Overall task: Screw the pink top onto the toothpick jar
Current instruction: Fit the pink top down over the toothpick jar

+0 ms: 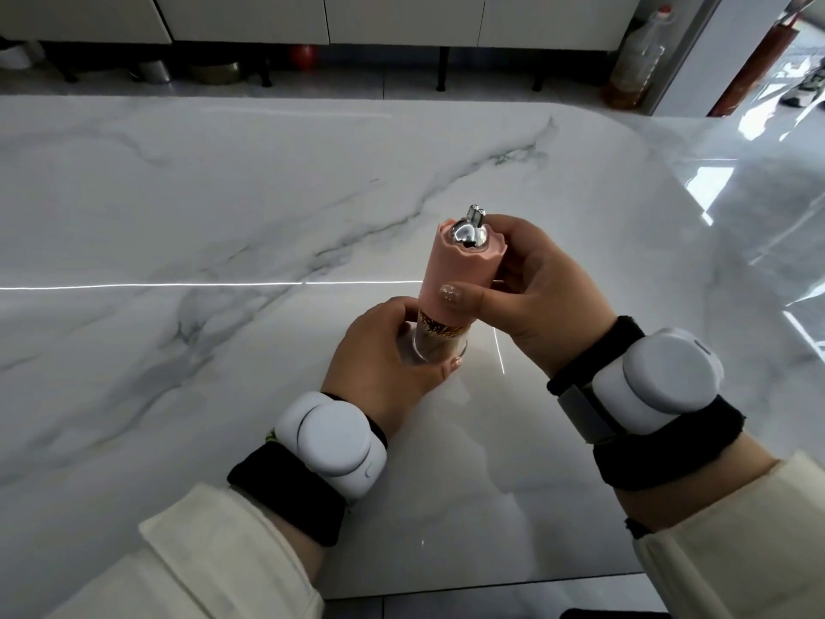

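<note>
The toothpick jar (435, 344) is clear, with toothpicks showing inside, and is held above the marble table. My left hand (384, 364) wraps around its lower part. The pink top (455, 274) sits over the jar's mouth, slightly tilted, with a shiny silver knob (468, 234) poking out of its upper end. My right hand (540, 288) grips the pink top from the right, thumb across its lower front. Whether the threads are engaged is hidden under the pink top.
The white marble table (223, 216) spreads out on all sides of my hands, its near edge just below my wrists. White cabinets on black legs stand beyond the far edge. A bottle (634, 60) stands on the floor at the back right.
</note>
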The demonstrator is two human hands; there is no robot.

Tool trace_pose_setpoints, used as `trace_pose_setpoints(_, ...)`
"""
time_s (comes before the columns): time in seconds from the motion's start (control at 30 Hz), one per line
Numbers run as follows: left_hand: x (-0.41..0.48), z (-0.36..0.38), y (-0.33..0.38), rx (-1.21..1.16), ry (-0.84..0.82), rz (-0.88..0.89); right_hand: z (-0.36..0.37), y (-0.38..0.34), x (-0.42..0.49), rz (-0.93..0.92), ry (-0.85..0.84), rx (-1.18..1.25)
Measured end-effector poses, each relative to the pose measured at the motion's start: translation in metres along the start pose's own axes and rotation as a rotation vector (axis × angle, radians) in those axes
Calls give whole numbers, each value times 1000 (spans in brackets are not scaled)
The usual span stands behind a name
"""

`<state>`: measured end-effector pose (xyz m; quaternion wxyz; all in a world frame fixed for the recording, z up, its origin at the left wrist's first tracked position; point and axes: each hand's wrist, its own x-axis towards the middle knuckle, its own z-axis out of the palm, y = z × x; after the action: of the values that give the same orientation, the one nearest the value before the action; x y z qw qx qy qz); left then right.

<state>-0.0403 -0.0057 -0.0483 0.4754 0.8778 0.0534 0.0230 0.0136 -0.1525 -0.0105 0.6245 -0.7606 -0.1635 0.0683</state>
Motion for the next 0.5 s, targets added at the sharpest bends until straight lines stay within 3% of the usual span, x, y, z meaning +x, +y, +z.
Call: trace_pose_setpoints(0.5,1,1,0,-16,7,20,-3,-3,-4,-17,-36,-73)
